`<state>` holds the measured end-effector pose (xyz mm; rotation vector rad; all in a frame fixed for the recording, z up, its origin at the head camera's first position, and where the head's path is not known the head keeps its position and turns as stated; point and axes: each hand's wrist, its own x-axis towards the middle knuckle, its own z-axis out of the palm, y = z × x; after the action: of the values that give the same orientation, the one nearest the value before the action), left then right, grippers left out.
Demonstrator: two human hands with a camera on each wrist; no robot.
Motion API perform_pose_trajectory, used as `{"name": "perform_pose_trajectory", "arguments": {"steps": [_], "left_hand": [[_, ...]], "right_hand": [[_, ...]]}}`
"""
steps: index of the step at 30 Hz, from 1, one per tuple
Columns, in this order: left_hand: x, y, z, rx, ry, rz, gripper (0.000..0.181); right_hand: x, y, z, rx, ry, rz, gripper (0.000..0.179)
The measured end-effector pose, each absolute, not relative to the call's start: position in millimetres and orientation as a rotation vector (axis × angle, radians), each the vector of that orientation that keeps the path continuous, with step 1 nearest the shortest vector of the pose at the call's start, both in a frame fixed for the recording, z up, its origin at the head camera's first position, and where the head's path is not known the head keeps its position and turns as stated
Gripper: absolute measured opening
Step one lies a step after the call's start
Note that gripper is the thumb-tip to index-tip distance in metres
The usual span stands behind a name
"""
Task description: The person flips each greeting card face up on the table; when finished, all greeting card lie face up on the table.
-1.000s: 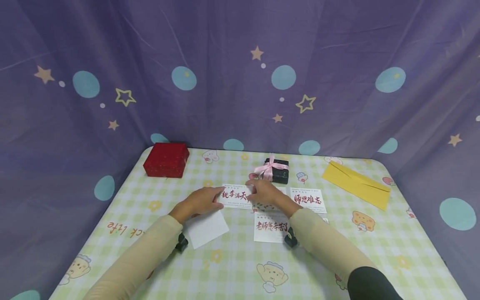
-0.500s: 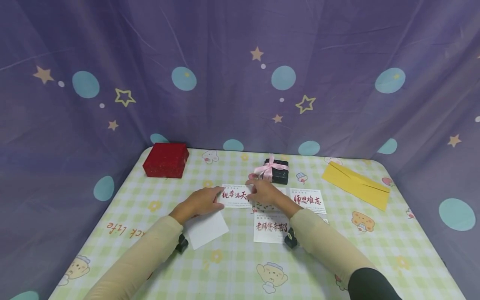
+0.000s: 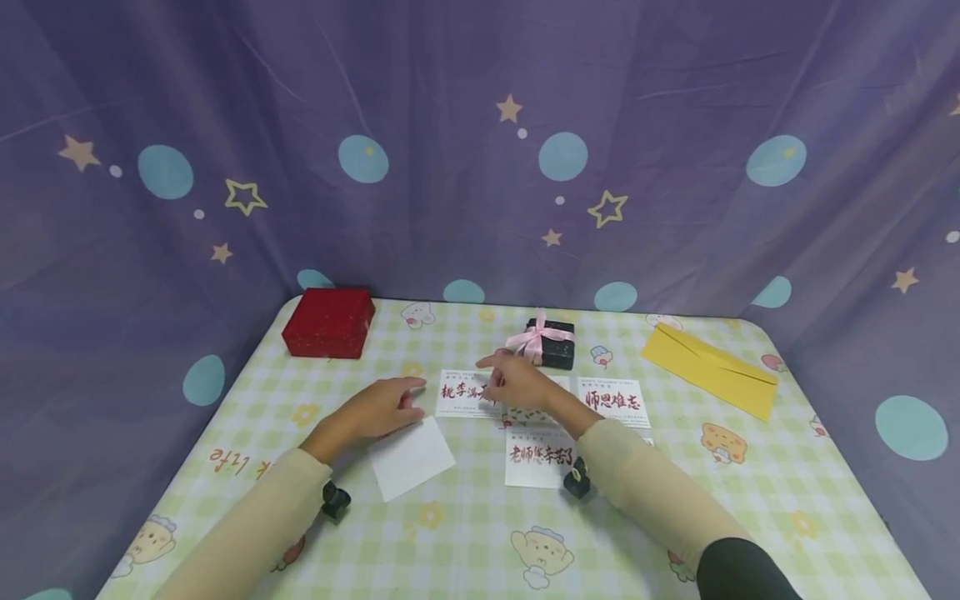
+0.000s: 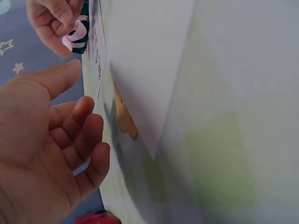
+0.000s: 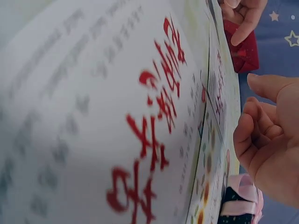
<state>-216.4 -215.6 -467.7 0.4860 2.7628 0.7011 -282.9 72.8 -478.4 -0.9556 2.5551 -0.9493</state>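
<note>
A white card with red characters [image 3: 459,393] lies flat between my hands in the head view. My left hand [image 3: 371,414] hovers at its left, fingers loosely bent and holding nothing, beside a blank white card [image 3: 414,460]. Over the row of cards is my right hand [image 3: 520,385], also holding nothing, its fingers loosely curled in the right wrist view. A patterned card [image 3: 531,415] is partly hidden beneath it. Another red-lettered card [image 3: 615,402] lies to the right, and one more such card [image 3: 534,457] sits in front, partly covered by the right wrist.
At the back left stands a red box [image 3: 327,323]. Behind the cards is a small dark box [image 3: 558,344] with a pink ribbon bow. A yellow envelope [image 3: 711,371] lies at the right on the checked tablecloth [image 3: 450,550]. A purple curtain [image 3: 450,67] hangs behind the table.
My left hand has drawn back leftward from the edge of the left lettered card. My right hand has risen and shifted slightly left. The cards look unmoved.
</note>
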Motion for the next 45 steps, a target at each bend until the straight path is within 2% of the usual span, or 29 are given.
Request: {"name": "perform_pose_trajectory", "arguments": {"steps": [8,25,30,37,45], "left_hand": [[-191.3,-236.7,-469.7,0.509,2.811,0.768,0.048],[-131.5,-251.0,-475.4,0.343,2.932,0.597,0.055],[-123.6,-248.3,-476.2,0.316,2.981,0.519,0.059],[-122.8,-246.2,-477.9,0.299,3.013,0.526,0.049],[-123.8,-244.0,-477.7,0.274,3.008,0.524,0.048]], "right_hand": [[-270.2,52.5,-481.4,-1.009,2.481,-0.946,0.054],[-232.0,2.2,-491.0,-1.016,2.411,-0.851,0.048],[-229.4,-1.0,-491.6,-0.976,2.430,-0.877,0.048],[-229.4,-1.1,-492.4,-0.928,2.428,-0.885,0.046],[-230.4,-1.0,-495.1,-0.879,2.414,-0.926,0.044]]}}
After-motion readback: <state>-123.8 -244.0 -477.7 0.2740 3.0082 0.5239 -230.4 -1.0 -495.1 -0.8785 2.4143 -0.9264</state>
